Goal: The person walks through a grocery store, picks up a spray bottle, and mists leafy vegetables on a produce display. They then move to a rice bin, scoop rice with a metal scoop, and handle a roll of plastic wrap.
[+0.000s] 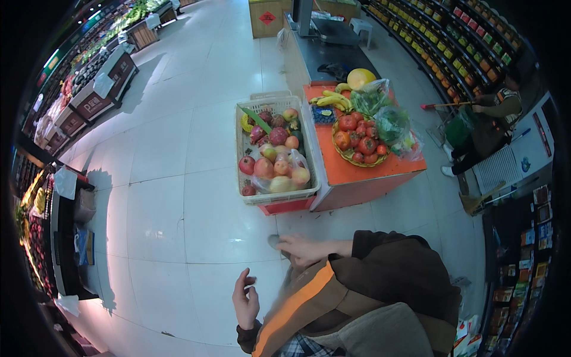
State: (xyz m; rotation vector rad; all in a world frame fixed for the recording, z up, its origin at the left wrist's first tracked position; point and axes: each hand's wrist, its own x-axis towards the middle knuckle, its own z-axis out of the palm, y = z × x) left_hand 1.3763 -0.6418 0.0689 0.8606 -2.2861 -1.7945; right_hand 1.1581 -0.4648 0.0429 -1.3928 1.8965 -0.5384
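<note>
My left hand (246, 298) hangs over the tiled floor with its fingers loosely curled, holding nothing. My right hand (299, 250) reaches across my front, fingers spread and no object visible in it. Ahead of both hands stands a white plastic crate (279, 199) of fruit, with dragon fruit (278, 135), pomegranates (246, 165) and a clear bag of round fruit (282, 184). Beside it, an orange counter top (339, 174) bears a wicker basket of tomatoes (367, 145), bananas (331, 100), a yellow melon (361, 79), boxed blueberries (323, 114) and bagged leafy greens (391, 125).
A dark counter (319, 58) with a scale (335, 31) adjoins the orange one. At the right, a seated person (495, 111) holds a stick with a red end near jar shelves (446, 44). A broom (473, 203) lies nearby. Produce stands (105, 78) line the left.
</note>
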